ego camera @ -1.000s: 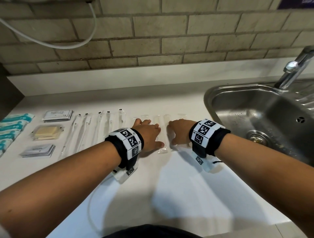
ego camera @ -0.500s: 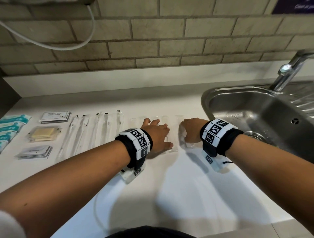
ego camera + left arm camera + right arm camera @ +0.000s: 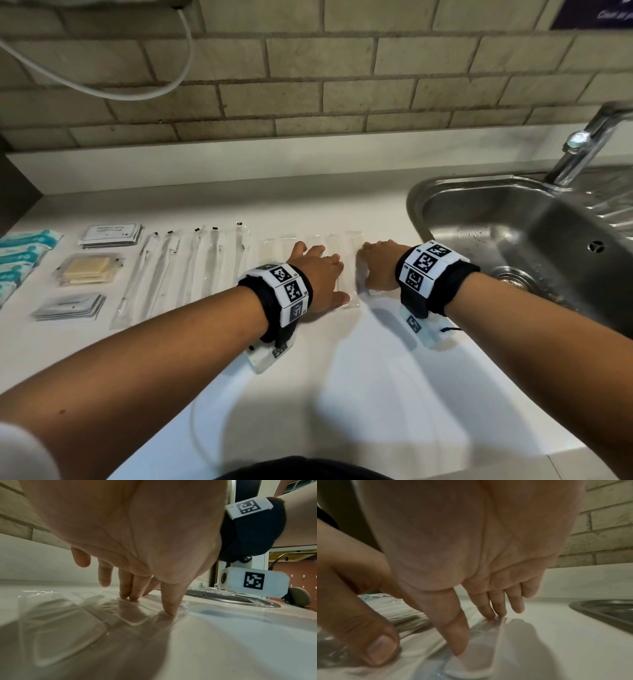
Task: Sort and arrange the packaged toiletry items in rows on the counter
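A row of flat clear packets [image 3: 274, 248] lies on the white counter [image 3: 376, 394], just left of the sink. My left hand [image 3: 318, 272] rests flat on the middle of this row, straight fingers and thumb pressing on the clear packets [image 3: 133, 616]. My right hand [image 3: 378, 267] is beside it at the row's right end. Its thumb and fingertips [image 3: 494, 615] touch down on the last clear packet [image 3: 479, 654], which lies flat on the counter. To the left lie several long wrapped packets [image 3: 191, 267] side by side.
At far left are a white sachet stack [image 3: 111, 234], a yellowish packet [image 3: 89, 270], grey sachets [image 3: 68, 306] and teal packets [image 3: 20, 260]. A steel sink [image 3: 513, 240] with a tap [image 3: 589, 144] sits at the right. The brick wall stands behind.
Over the last second both hands slid a little to the right along the row of clear packets. In the last half second they have hardly moved.
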A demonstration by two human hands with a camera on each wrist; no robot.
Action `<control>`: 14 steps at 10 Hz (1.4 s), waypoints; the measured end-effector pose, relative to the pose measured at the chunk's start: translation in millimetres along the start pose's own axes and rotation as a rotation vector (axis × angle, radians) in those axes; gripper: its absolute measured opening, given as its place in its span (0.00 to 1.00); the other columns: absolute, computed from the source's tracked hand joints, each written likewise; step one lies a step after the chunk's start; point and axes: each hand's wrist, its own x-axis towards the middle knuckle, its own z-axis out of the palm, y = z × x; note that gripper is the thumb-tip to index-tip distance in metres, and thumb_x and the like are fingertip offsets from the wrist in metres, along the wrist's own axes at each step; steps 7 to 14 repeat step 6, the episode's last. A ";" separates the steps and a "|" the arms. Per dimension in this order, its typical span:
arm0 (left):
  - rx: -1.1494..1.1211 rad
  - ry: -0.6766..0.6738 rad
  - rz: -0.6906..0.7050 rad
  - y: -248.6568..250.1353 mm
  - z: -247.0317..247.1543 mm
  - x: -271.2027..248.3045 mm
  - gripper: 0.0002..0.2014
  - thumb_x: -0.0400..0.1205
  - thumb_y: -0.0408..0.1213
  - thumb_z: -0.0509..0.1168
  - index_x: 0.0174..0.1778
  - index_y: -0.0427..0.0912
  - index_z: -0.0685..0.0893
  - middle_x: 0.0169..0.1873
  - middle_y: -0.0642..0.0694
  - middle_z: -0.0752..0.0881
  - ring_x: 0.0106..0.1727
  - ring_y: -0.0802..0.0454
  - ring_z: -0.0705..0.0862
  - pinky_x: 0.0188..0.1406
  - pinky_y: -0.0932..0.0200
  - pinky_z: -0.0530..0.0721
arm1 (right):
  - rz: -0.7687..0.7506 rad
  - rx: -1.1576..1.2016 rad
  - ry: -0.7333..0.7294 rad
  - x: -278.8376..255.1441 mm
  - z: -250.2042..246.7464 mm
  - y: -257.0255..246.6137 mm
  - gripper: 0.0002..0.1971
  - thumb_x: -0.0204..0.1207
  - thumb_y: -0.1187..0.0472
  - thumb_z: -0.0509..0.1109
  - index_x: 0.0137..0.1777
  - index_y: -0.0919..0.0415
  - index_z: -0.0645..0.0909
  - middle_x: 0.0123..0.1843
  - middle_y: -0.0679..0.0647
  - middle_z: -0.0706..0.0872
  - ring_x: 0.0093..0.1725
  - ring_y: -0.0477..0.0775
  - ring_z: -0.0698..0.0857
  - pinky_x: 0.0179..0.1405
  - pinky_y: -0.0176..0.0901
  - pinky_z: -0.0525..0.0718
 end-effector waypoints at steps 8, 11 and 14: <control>-0.106 0.130 0.029 -11.0 -7.0 -5.0 0.32 0.81 0.63 0.54 0.77 0.48 0.70 0.83 0.52 0.62 0.82 0.45 0.60 0.73 0.42 0.57 | 0.004 0.030 0.061 10.3 -0.1 0.3 0.27 0.78 0.56 0.64 0.76 0.62 0.69 0.76 0.58 0.74 0.73 0.61 0.77 0.71 0.53 0.77; -0.106 0.130 0.029 -11.0 -7.0 -5.0 0.32 0.81 0.63 0.54 0.77 0.48 0.70 0.83 0.52 0.62 0.82 0.45 0.60 0.73 0.42 0.57 | 0.004 0.030 0.061 10.3 -0.1 0.3 0.27 0.78 0.56 0.64 0.76 0.62 0.69 0.76 0.58 0.74 0.73 0.61 0.77 0.71 0.53 0.77; -0.106 0.130 0.029 -11.0 -7.0 -5.0 0.32 0.81 0.63 0.54 0.77 0.48 0.70 0.83 0.52 0.62 0.82 0.45 0.60 0.73 0.42 0.57 | 0.004 0.030 0.061 10.3 -0.1 0.3 0.27 0.78 0.56 0.64 0.76 0.62 0.69 0.76 0.58 0.74 0.73 0.61 0.77 0.71 0.53 0.77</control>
